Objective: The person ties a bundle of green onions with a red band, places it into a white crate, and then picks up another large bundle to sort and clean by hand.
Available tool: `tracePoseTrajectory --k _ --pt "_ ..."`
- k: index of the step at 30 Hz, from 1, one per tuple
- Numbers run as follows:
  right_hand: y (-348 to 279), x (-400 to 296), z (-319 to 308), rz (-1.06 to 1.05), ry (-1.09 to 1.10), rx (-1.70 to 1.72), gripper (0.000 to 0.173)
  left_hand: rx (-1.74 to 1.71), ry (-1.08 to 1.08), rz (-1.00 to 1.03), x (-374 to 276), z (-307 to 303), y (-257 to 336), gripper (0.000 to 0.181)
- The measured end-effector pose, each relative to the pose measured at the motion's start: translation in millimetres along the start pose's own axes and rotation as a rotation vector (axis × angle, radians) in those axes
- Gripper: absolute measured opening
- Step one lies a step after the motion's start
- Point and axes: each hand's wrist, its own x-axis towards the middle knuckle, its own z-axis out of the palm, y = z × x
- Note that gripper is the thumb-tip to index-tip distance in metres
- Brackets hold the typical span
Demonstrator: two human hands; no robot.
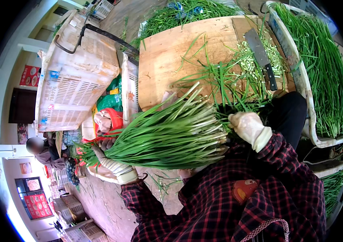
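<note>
My left hand (115,163), in a ribbed work glove, grips the leafy end of a large bundle of garlic chives (165,136). The pale cut ends of the bundle point right, towards my right hand (247,125). That hand, in a whitish glove, has its fingertips closed on a thin green stem or leaf just beside the stalk ends. Beyond the bundle lies a wooden board (183,51) with loose leaves and short chopped stalk pieces (247,57). A cleaver with a black handle (259,51) rests on those pieces at the board's right.
A crate of chives (325,75) stands at the right, another crate (334,190) below it. On the left, a tilted white plastic crate (77,78) stands by a red bag (115,119). Loose greens (162,22) lie behind the board. A person (50,154) is at the far left.
</note>
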Motion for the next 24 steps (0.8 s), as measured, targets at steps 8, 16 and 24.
tracePoseTrajectory --k 8,16,24 --pt "-26.9 -2.2 -63.1 0.241 0.166 0.367 0.035 0.027 0.059 0.109 -5.6 11.7 -12.8 0.037" --pt "-25.7 53.3 -16.7 0.344 -0.451 0.865 0.063 0.596 0.376 0.585 -5.5 74.7 -39.3 0.021" --pt "-40.3 58.9 0.4 0.043 -0.057 1.91 0.047 -0.11 -0.571 -0.151 35.0 110.0 -0.1 0.025"
